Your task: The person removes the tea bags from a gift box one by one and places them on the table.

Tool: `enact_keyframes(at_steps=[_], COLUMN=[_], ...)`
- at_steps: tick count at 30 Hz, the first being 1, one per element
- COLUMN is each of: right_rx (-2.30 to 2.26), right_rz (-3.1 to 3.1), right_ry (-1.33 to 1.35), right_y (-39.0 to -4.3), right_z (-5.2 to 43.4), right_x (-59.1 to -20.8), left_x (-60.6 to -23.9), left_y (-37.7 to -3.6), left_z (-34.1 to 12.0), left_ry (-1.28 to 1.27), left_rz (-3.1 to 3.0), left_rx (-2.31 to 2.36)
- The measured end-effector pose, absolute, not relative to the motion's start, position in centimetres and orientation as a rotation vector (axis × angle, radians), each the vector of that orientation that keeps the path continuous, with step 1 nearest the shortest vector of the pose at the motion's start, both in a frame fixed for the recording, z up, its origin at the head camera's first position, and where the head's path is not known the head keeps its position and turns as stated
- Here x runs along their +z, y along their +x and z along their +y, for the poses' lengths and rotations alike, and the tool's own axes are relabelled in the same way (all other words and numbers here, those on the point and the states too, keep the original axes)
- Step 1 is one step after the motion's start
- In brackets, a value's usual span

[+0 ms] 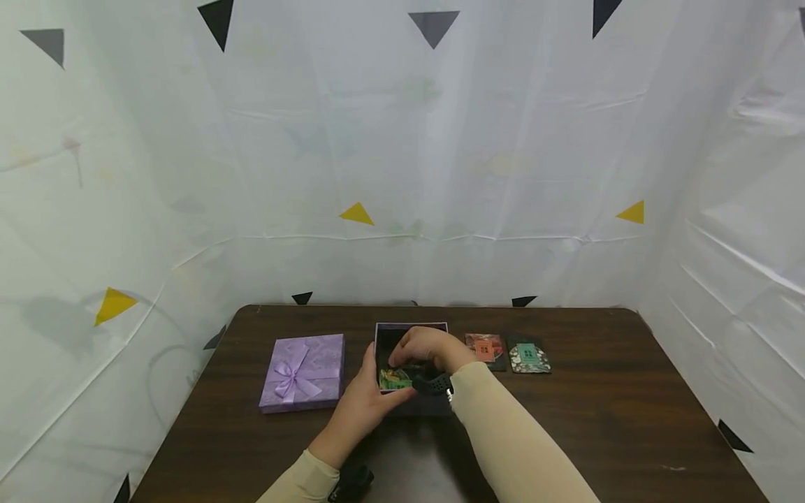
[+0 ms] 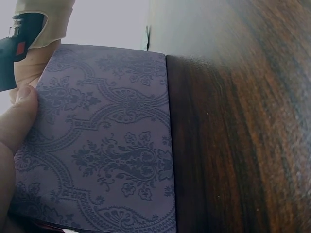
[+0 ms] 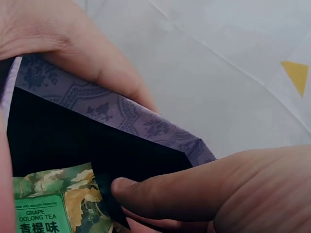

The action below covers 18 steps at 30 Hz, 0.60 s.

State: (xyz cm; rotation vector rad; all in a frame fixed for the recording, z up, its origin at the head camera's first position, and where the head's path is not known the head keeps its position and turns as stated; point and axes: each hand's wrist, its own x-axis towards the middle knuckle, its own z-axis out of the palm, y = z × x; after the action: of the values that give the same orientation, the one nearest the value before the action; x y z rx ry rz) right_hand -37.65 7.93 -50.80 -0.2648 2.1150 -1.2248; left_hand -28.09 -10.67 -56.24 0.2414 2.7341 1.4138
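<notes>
Purple box (image 1: 411,363): we see an open, patterned purple box with a dark lining at the middle of the brown table (image 1: 597,433), its lid (image 1: 303,372) with a ribbon bow lying just to its left.
Left hand (image 1: 365,409): we hold the box's near-left side, the thumb (image 2: 17,114) pressed flat on the patterned outer wall; its other fingers we cannot tell.
Right hand (image 1: 424,347): it reaches down into the box from above, fingers curled; in the right wrist view the thumb (image 3: 160,191) lies against a green tea packet (image 3: 58,201) on the lining. Whether it truly pinches the packet we cannot tell.
Progress: we judge one packet, marked grape oolong tea, to be inside the box. Two more packets, a red one (image 1: 486,349) and a dark floral one (image 1: 530,357), lie on the table just right of the box. The lid is off.
Edges and room: the box walls close in on the right hand's fingers. The table has bare wood near and to the right; white sheeting (image 1: 402,175) stands behind the far edge.
</notes>
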Motion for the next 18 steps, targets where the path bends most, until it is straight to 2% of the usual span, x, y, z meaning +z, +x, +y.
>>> enact_keyframes(at_steps=[18], right_rx=[-1.183], right_rz=[2.247], right_ry=[-0.367], right_y=[-37.16], right_z=[7.85], right_x=[-51.00], left_x=[-56.57], left_y=[-28.29], left_z=[-10.90], left_ry=[0.306], left_rz=[2.729], left_rx=[1.458])
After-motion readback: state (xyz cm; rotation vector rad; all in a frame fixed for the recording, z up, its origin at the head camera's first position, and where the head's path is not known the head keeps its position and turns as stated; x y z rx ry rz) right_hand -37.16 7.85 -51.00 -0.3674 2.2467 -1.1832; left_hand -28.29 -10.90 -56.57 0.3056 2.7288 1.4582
